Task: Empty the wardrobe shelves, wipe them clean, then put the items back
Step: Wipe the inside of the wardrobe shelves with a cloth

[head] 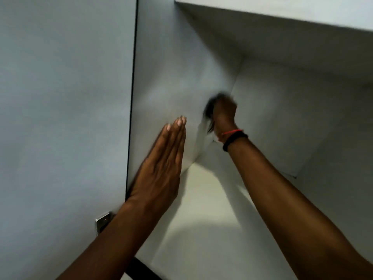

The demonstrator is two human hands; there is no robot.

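Flat against the wardrobe side wall [171, 77], left hand [161, 168] with fingers straight, farther in along that wall, right hand [224, 115], fingers gripping a blurred dark cloth [210, 113]

A home: white wardrobe shelf [201, 229] beside a closed door [64, 118]

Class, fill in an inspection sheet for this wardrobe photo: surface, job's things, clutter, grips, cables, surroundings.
Surface: white shelf, no items seen on it.
Job's things: dark cloth, blurred, bunched in the right hand near the back corner.
Clutter: nothing seen.
Grips: left hand flat, fingers straight, against the side wall; right hand curled round the cloth.
Cables: nothing seen.
Surroundings: upper shelf overhead; door panel at left with a metal fitting by its edge; red thread and black band on the right wrist.
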